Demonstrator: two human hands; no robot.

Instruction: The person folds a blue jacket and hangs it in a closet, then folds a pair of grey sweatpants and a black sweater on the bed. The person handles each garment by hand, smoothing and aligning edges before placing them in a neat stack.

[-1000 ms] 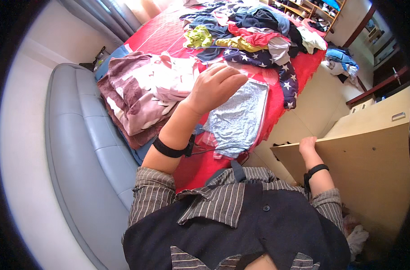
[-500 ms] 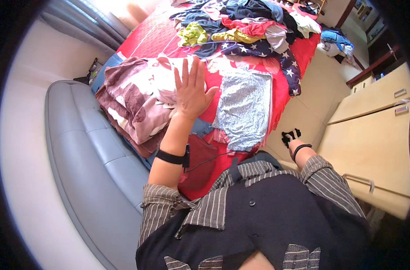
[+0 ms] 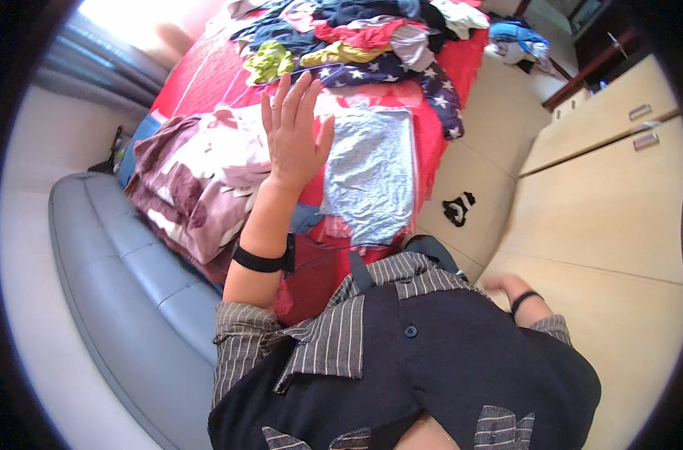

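My left hand (image 3: 293,135) is stretched out over the bed, fingers spread and holding nothing. Under and to the left of it lies a folded mauve and white blanket (image 3: 195,180). On its right a light grey-blue cloth (image 3: 371,169) lies flat on the red bed cover (image 3: 431,169). My right hand (image 3: 499,283) is low by my side, close to the pale cabinet; its fingers are blurred and partly hidden. A small black-and-white cloth item (image 3: 458,208) lies on the floor tiles, apart from the right hand.
A heap of mixed clothes (image 3: 349,37) covers the far end of the bed, with a star-print dark cloth (image 3: 386,73) at its near edge. A grey padded headboard (image 3: 124,255) runs along the left. Wooden cabinets (image 3: 596,210) stand right; a blue-and-white bundle (image 3: 518,45) lies beyond.
The right hand has drawn back from the black-and-white item on the floor toward my body. The view has swung, so the bed sits further left. My left hand stays raised and spread.
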